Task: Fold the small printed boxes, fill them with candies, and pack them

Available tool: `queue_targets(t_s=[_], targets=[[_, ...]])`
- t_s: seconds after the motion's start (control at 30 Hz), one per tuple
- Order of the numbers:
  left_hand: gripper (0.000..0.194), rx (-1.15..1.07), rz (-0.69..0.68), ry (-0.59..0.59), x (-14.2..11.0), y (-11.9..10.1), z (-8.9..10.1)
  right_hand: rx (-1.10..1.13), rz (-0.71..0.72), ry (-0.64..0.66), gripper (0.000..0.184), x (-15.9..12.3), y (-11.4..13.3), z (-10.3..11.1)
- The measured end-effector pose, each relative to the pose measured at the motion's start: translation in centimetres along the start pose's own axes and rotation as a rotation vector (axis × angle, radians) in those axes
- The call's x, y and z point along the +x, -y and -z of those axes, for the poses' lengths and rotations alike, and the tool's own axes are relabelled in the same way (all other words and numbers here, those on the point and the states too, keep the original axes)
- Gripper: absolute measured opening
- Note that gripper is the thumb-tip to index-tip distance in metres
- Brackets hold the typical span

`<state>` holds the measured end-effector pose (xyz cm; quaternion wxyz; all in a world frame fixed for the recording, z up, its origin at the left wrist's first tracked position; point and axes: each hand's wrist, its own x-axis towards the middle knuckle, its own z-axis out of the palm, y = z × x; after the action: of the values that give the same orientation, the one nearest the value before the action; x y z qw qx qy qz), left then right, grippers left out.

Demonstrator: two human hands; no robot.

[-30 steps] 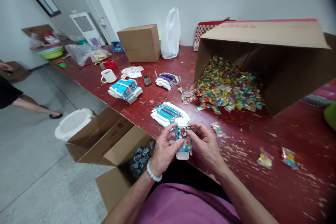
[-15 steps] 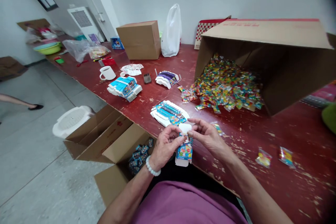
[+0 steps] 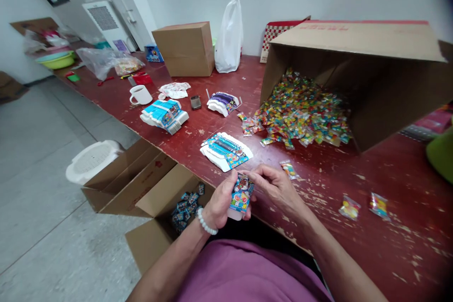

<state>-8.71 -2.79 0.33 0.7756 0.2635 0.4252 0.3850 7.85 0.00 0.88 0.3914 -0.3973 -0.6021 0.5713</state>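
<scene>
A small blue printed candy box stands upright in my left hand, thumb along one side and fingertips round the other. A white flap hangs at its lower end. At the top edge, my right hand has its thumb and bent fingers closed on the box; the flap there looks folded down. Just beyond lies a fanned stack of flat blue cartons. Wrapped candies spill from a cardboard box on its side. Single candy packets lie to the right.
An open carton below the table edge holds several small boxes. A white stool stands on the floor. On the red table are banded blue cartons, purple cartons, a mug and a closed box.
The white top flap that stood up from the box is no longer visible. My left hand has wrapped further round the box, while my right hand stays at its top.
</scene>
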Motion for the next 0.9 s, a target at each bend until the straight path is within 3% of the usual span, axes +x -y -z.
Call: queue_targets(t_s=[0.17, 0.4, 0.6, 0.77, 0.9], targets=[[0.073, 0.158, -0.066, 0.004, 0.1, -0.2, -0.3, 0.096, -0.077, 0.007, 0.023, 0.4, 0.7, 0.2], [0.076, 0.292, -0.096, 0.023, 0.6, 0.1, 0.1, 0.061, -0.070, -0.146, 0.020, 0.5, 1.5, -0.1], [0.075, 0.313, -0.108, 0.043, 0.4, 0.0, 0.6, 0.083, -0.087, -0.042, 0.023, 0.4, 1.1, 0.2], [0.076, 0.253, -0.087, 0.054, 0.2, 0.0, 0.3, 0.018, 0.003, 0.088, 0.023, -0.6, 1.0, 0.4], [0.076, 0.235, -0.098, -0.004, 0.7, 0.3, 0.0, -0.100, 0.139, 0.026, 0.019, -1.0, -0.1, -0.3]])
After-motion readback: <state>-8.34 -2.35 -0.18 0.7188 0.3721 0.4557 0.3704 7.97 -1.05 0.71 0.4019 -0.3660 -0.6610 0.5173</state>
